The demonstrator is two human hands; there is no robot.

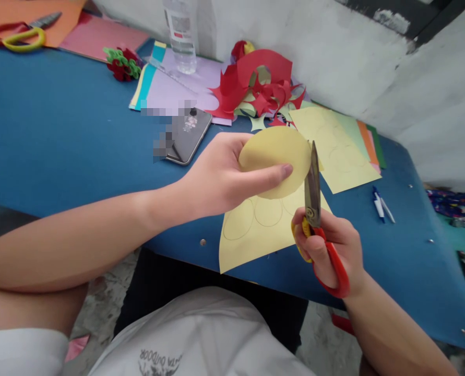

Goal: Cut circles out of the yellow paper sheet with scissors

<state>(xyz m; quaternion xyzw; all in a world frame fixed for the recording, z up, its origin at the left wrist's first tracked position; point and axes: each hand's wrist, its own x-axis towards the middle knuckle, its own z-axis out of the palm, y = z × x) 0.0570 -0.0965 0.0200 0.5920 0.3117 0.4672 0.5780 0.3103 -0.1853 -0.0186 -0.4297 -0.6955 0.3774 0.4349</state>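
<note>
My left hand (236, 172) pinches a round yellow paper disc (275, 143), its thumb lying on top and the other fingers hidden beneath. In my right hand (334, 245) is a pair of scissors (313, 188) with red and yellow handles. The blades point away from me and look nearly closed, right at the disc's right edge; whether they touch the paper I cannot tell. Below the disc lies a yellow sheet (236, 250) with pencilled circles. Another yellow sheet (342, 151) with faint circles lies farther right.
Red paper scraps (263, 83) are heaped at the back near a water bottle (181, 42). A phone (189, 136) lies left of my left hand. Pens (381, 204) rest at the right. A second pair of scissors (24, 36) and a paper flower (123, 63) sit at the far left.
</note>
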